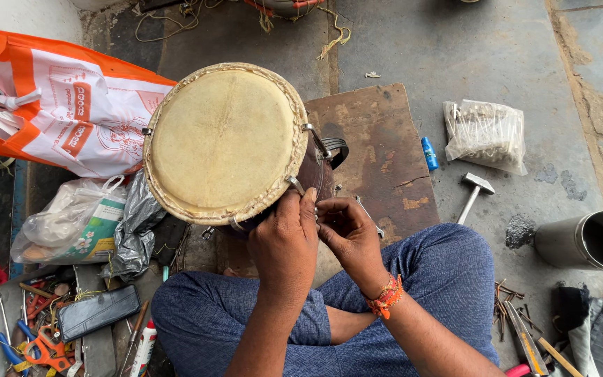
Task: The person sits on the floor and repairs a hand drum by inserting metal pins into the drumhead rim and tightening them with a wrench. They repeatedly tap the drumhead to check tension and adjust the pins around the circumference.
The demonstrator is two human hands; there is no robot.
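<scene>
The drum [226, 143] stands tilted on the wooden board [378, 160] in front of the seated person's crossed legs, its pale skin head facing up and its body running down and away beneath; the left hand [284, 241] presses against the drum's near rim, fingers curled over a metal hook [296, 184] there; the right hand [349, 234] sits just beside it, fingertips pinched narrow on something too small to tell; both are equally close; a hammer [474, 192] lies well right of the drum.
</scene>
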